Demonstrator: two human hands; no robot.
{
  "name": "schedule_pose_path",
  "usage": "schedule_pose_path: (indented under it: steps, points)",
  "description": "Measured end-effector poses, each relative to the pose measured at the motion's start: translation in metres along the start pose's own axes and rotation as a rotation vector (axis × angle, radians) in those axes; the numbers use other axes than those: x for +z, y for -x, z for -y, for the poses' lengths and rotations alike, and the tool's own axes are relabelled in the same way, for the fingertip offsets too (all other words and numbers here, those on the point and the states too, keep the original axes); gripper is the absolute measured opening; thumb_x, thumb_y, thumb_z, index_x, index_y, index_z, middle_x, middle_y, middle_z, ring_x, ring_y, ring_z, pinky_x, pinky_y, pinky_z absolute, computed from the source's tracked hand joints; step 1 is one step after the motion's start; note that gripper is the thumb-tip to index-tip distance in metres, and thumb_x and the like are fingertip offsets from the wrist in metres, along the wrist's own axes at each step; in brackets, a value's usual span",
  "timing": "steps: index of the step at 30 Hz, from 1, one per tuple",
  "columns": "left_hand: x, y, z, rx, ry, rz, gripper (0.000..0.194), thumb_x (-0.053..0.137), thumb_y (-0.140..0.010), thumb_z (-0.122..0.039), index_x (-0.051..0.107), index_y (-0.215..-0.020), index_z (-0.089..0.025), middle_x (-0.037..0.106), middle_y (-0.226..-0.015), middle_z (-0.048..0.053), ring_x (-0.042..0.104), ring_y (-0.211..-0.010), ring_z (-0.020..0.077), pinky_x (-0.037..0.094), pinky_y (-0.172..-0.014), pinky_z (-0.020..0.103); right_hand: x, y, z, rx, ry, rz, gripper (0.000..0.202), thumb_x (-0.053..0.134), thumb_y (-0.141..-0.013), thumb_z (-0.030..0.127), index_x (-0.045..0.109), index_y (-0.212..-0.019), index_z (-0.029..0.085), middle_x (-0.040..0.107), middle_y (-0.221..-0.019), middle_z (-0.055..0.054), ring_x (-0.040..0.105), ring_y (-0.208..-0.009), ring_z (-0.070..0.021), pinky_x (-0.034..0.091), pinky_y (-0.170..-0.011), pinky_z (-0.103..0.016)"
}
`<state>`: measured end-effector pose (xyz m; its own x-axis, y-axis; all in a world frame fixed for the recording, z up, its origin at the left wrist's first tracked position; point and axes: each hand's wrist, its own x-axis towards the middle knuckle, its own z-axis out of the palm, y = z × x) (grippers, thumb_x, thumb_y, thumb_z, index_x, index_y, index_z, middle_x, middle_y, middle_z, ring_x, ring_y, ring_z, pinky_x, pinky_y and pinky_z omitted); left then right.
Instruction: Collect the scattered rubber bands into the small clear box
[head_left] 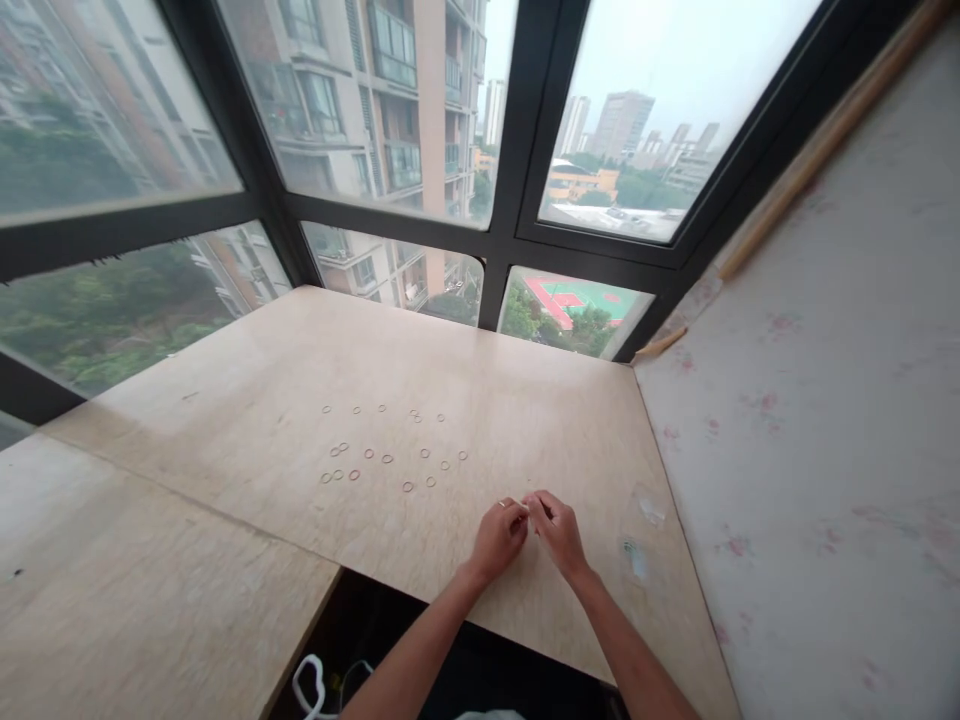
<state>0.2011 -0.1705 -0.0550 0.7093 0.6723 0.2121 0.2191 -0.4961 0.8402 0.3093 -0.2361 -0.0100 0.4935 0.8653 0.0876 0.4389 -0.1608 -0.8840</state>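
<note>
While small rings (388, 459) lay left of the frame's centre on the surface (540, 400), the left hand (501, 535) and right hand (556, 530), at lower centre, pinched a tiny pale item (524, 505). Its kind was unclear.

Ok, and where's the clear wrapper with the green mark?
The wrapper lies on the right of the counter in the head view, between the right hand and the wall.

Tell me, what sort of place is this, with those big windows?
Probably a home, perhaps an enclosed balcony or window corner well above the ground: flower-patterned wallpaper covers the wall, dark-framed windows meet at a corner, and the view looks down on a sports court.
</note>
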Motion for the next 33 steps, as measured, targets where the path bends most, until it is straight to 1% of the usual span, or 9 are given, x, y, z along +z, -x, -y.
schedule_pose_path:
  steps: [3, 5, 7, 11, 14, 18, 24, 29, 33]
  points:
    - [-0.007, 0.009, 0.003, 0.023, 0.032, 0.044, 0.015, 0.047, -0.076, -0.009, 0.059, -0.074, -0.018, 0.061, -0.08, 0.006, 0.055, -0.075, 0.0164, 0.04, -0.066, 0.027, 0.038, -0.049, 0.031, -0.108, 0.133, 0.075, 0.035, 0.037, -0.091, 0.042, 0.061, -0.087, 0.016, 0.051, -0.055, 0.003, 0.048, -0.05, -0.0106, 0.034, -0.05, -0.021]
    - [-0.012, 0.016, 0.004, 0.024, 0.048, 0.054, 0.014, 0.047, -0.076, -0.009, 0.057, -0.074, -0.019, 0.06, -0.079, 0.005, 0.054, -0.075, 0.0165, 0.04, -0.066, 0.027, 0.069, -0.084, 0.048, -0.155, 0.352, 0.231, 0.033, 0.034, -0.093, 0.036, 0.058, -0.101, 0.016, 0.051, -0.054, 0.004, 0.049, -0.05, -0.0106, 0.034, -0.051, -0.02]
    - [-0.016, 0.021, 0.005, 0.014, 0.049, 0.054, 0.013, 0.047, -0.077, -0.01, 0.054, -0.07, -0.019, 0.058, -0.076, 0.005, 0.053, -0.073, 0.0165, 0.039, -0.065, 0.027, 0.1, -0.119, 0.06, -0.183, 0.42, 0.317, 0.027, 0.043, -0.089, 0.03, 0.057, -0.108, 0.017, 0.055, -0.057, 0.004, 0.053, -0.055, -0.0113, 0.035, -0.054, -0.02]
    - [-0.023, 0.029, 0.004, -0.002, 0.07, 0.047, 0.014, 0.049, -0.076, -0.01, 0.049, -0.065, -0.019, 0.057, -0.072, 0.003, 0.052, -0.07, 0.0161, 0.038, -0.063, 0.027, 0.154, -0.172, 0.071, -0.201, 0.587, 0.425, 0.031, 0.05, -0.083, 0.022, 0.055, -0.113, 0.018, 0.064, -0.073, -0.002, 0.059, -0.069, -0.0162, 0.037, -0.06, -0.024]
    - [-0.025, 0.031, 0.004, -0.005, 0.085, 0.039, 0.015, 0.049, -0.076, -0.009, 0.05, -0.065, -0.019, 0.056, -0.07, 0.003, 0.052, -0.069, 0.0156, 0.037, -0.063, 0.026, 0.178, -0.192, 0.072, -0.205, 0.73, 0.485, 0.031, 0.05, -0.082, 0.019, 0.055, -0.113, 0.017, 0.066, -0.089, -0.009, 0.06, -0.077, -0.0206, 0.039, -0.064, -0.028]
    - [-0.026, 0.031, 0.003, -0.02, 0.086, 0.036, 0.014, 0.048, -0.076, -0.009, 0.055, -0.068, -0.018, 0.057, -0.071, 0.003, 0.051, -0.07, 0.0148, 0.037, -0.064, 0.025, 0.188, -0.203, 0.072, -0.244, 0.877, 0.567, 0.028, 0.05, -0.085, 0.023, 0.055, -0.112, 0.016, 0.065, -0.099, -0.013, 0.06, -0.088, -0.0235, 0.042, -0.072, -0.033]
    - [-0.026, 0.031, 0.002, -0.028, 0.081, 0.039, 0.016, 0.048, -0.076, -0.007, 0.06, -0.076, -0.017, 0.057, -0.074, 0.002, 0.051, -0.071, 0.0135, 0.037, -0.066, 0.024, 0.181, -0.211, 0.074, -0.296, 0.998, 0.662, 0.032, 0.048, -0.091, 0.038, 0.056, -0.111, 0.015, 0.062, -0.105, -0.008, 0.059, -0.092, -0.0195, 0.048, -0.08, -0.039]
    - [-0.024, 0.032, 0.003, -0.02, 0.06, 0.013, 0.016, 0.048, -0.077, -0.007, 0.061, -0.076, -0.016, 0.057, -0.074, 0.002, 0.051, -0.071, 0.013, 0.037, -0.065, 0.023, 0.179, -0.212, 0.079, -0.324, 1.023, 0.676, 0.034, 0.05, -0.092, 0.039, 0.054, -0.116, 0.016, 0.061, -0.108, -0.007, 0.06, -0.094, -0.0192, 0.049, -0.081, -0.04]
    - [-0.022, 0.032, 0.004, -0.021, 0.044, 0.007, 0.015, 0.048, -0.078, -0.009, 0.061, -0.076, -0.016, 0.058, -0.075, 0.002, 0.051, -0.071, 0.0136, 0.038, -0.065, 0.023, 0.179, -0.209, 0.079, -0.33, 1.016, 0.692, 0.031, 0.051, -0.092, 0.037, 0.057, -0.113, 0.016, 0.06, -0.11, -0.007, 0.059, -0.098, -0.0196, 0.048, -0.085, -0.042]
